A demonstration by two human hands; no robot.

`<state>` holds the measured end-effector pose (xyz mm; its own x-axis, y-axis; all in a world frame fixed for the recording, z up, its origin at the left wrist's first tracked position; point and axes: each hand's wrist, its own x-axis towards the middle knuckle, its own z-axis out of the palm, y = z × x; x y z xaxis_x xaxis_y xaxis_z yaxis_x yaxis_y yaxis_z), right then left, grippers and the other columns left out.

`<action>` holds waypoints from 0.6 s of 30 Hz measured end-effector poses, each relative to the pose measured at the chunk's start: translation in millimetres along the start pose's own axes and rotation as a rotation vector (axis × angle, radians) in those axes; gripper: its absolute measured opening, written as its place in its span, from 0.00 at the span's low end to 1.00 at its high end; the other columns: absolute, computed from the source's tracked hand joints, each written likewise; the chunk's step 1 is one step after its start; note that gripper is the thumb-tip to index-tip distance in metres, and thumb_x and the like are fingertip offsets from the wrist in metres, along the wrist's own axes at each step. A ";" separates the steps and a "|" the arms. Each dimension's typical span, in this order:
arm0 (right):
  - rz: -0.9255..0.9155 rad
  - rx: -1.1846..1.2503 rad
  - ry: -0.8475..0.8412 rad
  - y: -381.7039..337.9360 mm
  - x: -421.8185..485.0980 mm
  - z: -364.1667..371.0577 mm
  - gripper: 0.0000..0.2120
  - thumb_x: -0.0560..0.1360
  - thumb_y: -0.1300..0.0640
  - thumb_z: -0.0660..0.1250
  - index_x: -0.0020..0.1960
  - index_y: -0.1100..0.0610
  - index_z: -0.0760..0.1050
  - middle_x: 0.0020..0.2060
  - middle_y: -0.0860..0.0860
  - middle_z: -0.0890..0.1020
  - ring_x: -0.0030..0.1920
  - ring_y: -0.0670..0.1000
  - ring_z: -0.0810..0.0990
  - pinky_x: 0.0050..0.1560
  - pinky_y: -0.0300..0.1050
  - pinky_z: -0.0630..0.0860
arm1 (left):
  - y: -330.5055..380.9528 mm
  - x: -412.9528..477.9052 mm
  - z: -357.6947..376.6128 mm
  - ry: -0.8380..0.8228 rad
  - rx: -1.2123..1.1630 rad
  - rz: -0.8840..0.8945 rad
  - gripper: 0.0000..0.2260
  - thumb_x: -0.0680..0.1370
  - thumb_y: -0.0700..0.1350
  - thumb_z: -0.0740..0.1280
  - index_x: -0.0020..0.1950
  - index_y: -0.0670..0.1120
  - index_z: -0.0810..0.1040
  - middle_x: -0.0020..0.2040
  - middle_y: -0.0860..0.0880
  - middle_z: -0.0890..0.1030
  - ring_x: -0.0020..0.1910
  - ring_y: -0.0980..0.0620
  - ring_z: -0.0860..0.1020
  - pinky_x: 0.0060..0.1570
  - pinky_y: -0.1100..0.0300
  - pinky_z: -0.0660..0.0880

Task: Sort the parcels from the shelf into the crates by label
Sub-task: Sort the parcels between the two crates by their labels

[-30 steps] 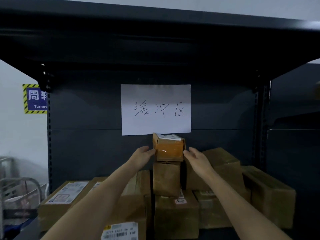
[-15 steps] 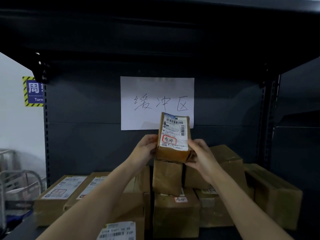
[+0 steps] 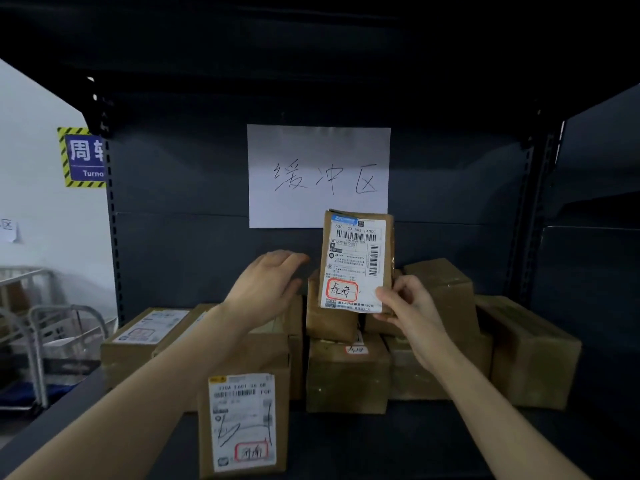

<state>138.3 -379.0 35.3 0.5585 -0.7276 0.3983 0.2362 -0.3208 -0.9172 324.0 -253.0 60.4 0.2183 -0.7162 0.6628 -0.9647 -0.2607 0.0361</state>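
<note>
Head camera gives me one container I can read properly: a dark metal shelf [image 3: 381, 445], and what it holds is brown cardboard parcels piled against its back panel. I count at least nine resting there; the pile is dim, so more may be hidden.

Nearest me stands the front box [image 3: 242, 420], upright, its white label carrying a red-framed handwritten mark. Behind it on the left lie two flat boxes side by side, and the outer flat box [image 3: 145, 341] shows a label on top. One more box sits under my view of the left forearm. In the middle a centre box [image 3: 348, 379], with a small red-marked sticker at its top edge, carries a smaller box [image 3: 330, 318]. On the right are three more: a back box [image 3: 440, 289], a low box [image 3: 415, 368] and a far-right box [image 3: 526, 351].

The held parcel [image 3: 356, 261] makes ten. It is upright above the smaller box, label toward me, barcodes up top and red-framed handwriting at the lower left. Whether its bottom edge touches the box below I cannot tell. The right hand [image 3: 412, 310] pinches its lower right corner between thumb and fingers. The left hand [image 3: 266, 282] is off it, just beside its left edge, fingers straight, holding nothing.

One white paper sheet [image 3: 318, 174] with three handwritten characters is stuck to the back panel. Left of the shelf hangs one blue wall sign [image 3: 83, 157] with a yellow-and-black border, above a grey metal trolley [image 3: 52, 327] whose contents are too blurred to name.
</note>
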 end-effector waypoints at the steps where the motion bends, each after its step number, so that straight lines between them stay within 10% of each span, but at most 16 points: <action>1: 0.015 0.003 -0.003 3.4 -6.6 -1.3 0.09 0.75 0.62 0.65 0.40 0.57 0.65 0.47 0.49 0.82 0.49 0.47 0.82 0.45 0.42 0.80 | -1.4 -5.3 -2.2 -0.009 0.021 -0.006 0.19 0.80 0.46 0.58 0.71 0.48 0.65 0.70 0.50 0.69 0.70 0.51 0.66 0.69 0.58 0.61; 11: 0.168 0.025 -0.057 70.5 -80.2 -12.9 0.09 0.73 0.64 0.66 0.46 0.55 0.67 0.51 0.53 0.80 0.54 0.53 0.79 0.57 0.51 0.76 | -34.1 -91.0 -23.3 -0.013 -0.142 -0.320 0.18 0.81 0.47 0.57 0.70 0.44 0.66 0.68 0.45 0.71 0.68 0.46 0.67 0.64 0.53 0.65; 18: 0.208 -0.142 -0.086 101.6 -110.5 1.4 0.16 0.73 0.62 0.68 0.56 0.56 0.65 0.48 0.46 0.74 0.50 0.45 0.73 0.45 0.34 0.68 | -53.1 -168.2 -8.8 -0.113 -0.288 -0.577 0.21 0.78 0.39 0.61 0.71 0.42 0.65 0.69 0.43 0.70 0.69 0.45 0.68 0.66 0.53 0.65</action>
<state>101.7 -330.3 -101.9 0.6504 -0.7344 0.1940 -0.0011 -0.2562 -0.9666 337.3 -112.9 -46.5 0.7115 -0.5812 0.3948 -0.6855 -0.4509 0.5717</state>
